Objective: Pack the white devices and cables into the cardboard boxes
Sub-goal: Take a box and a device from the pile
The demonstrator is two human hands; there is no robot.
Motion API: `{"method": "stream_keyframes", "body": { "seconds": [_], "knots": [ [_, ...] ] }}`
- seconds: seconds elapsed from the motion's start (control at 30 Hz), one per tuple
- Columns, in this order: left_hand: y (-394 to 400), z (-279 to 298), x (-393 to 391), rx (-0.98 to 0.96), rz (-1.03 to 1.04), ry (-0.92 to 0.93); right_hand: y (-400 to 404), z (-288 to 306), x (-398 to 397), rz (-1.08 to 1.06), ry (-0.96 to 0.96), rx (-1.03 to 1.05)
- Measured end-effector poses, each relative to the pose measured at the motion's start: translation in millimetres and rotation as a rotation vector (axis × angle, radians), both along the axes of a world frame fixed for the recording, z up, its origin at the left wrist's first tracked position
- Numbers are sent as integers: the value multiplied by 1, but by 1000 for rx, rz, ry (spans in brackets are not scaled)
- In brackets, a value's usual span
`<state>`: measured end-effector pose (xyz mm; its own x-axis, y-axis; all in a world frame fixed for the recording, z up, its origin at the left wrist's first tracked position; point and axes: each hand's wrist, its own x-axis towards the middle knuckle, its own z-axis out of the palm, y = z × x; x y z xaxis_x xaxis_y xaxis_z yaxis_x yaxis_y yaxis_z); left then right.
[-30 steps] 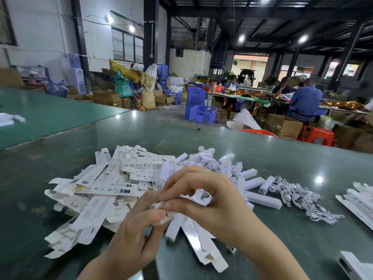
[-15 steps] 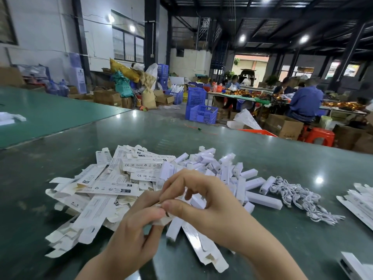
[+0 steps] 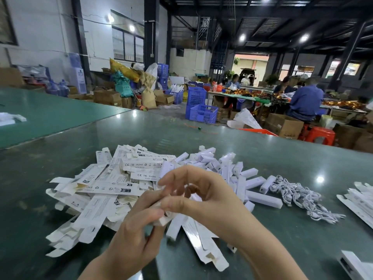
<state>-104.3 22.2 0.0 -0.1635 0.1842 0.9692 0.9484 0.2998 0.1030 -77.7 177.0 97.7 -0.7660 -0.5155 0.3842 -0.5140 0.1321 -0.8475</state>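
Both hands (image 3: 173, 211) pinch one small, white, flattened cardboard box (image 3: 164, 219).

Both forearms were bare up to the frame's lower edge, with no sleeve cuffs showing. The left hand (image 3: 131, 235) and right hand (image 3: 210, 199) wore no gloves, and their visible fingers and wrists carried no rings, watch or bands. Fingernails looked short and unpainted.
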Motion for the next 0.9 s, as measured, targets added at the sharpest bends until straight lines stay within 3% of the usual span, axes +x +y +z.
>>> {"method": "stream_keyframes", "body": {
  "seconds": [0.17, 0.4, 0.9],
  "knots": [
    [-6, 2, 2, 6, 105, -93, 4, -1, -3, -127, 199, 26],
    [-3, -3, 2, -34, 120, -82, 0, -6, -2, -63, 265, 57],
    [-2, 0, 1, -66, 100, 35, -3, 1, 3, -90, 58, 133]
  ]
}}
